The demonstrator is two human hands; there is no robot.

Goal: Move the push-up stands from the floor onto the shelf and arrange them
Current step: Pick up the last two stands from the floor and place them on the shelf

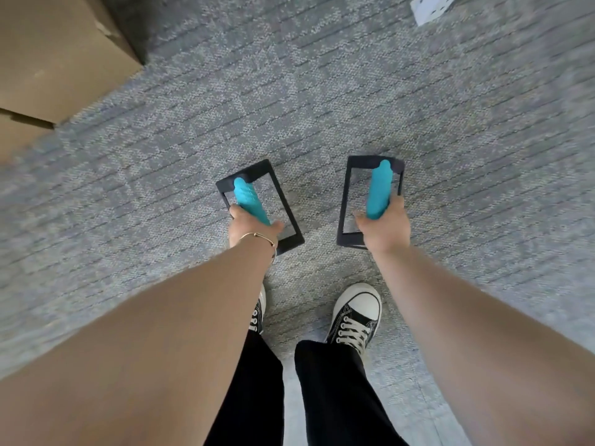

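Note:
Two push-up stands, each a black rectangular frame with a teal ribbed handle, are over the grey carpet in front of my feet. My left hand [249,225] is closed around the near end of the left stand's [248,196] handle. My right hand [384,225] grips the near end of the right stand's [380,188] handle. Whether the frames rest on the carpet or hang just above it I cannot tell. No shelf is in sight.
A brown cardboard box [54,56] stands at the upper left on the carpet. A white object [431,6] lies at the top right edge. My two sneakers [355,313] are planted just below the stands.

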